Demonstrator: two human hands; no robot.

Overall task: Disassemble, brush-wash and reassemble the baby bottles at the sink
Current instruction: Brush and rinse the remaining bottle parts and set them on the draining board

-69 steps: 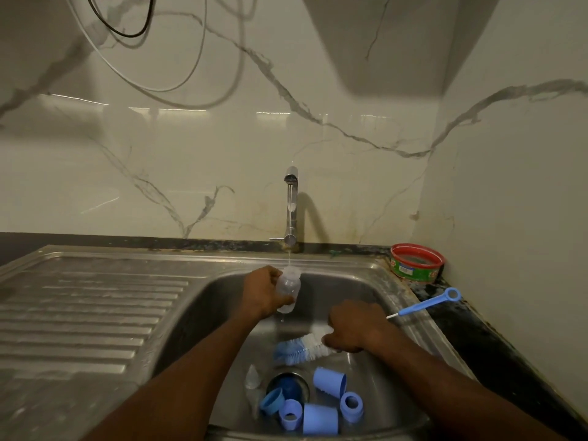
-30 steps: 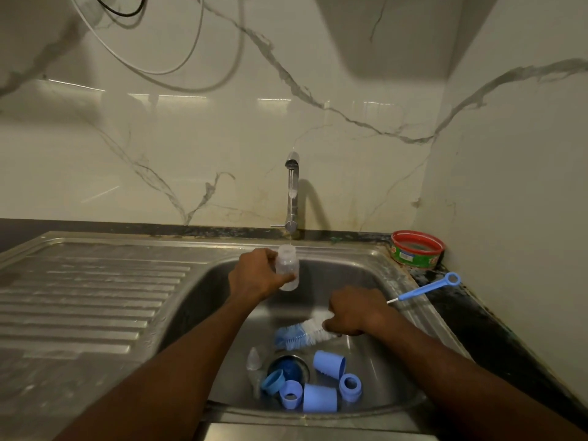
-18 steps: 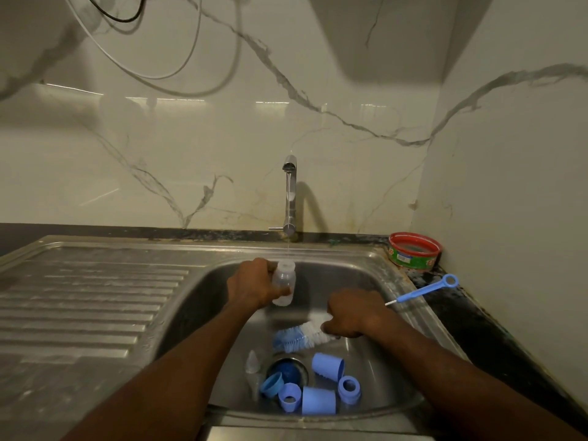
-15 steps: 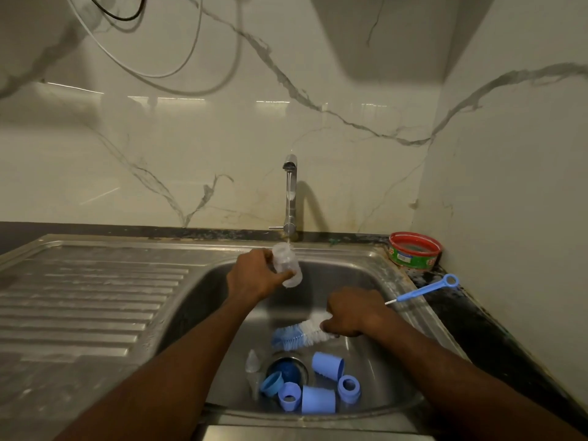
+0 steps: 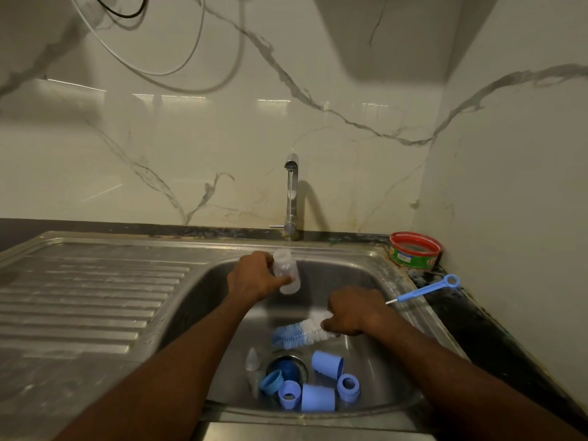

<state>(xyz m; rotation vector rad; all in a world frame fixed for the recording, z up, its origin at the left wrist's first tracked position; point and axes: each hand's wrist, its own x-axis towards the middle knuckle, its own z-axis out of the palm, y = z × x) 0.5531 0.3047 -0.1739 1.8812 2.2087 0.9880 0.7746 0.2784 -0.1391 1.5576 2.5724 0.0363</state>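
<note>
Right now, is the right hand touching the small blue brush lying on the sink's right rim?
Apart. The head view shows the right hand gripping the bottle brush over the basin, with bare steel between it and the small blue brush.

A dark counter carries the steel sink. Beyond the right hand, a red-rimmed tub sits in the corner; a small blue brush lies just right of that hand, on the sink's rim.
</note>
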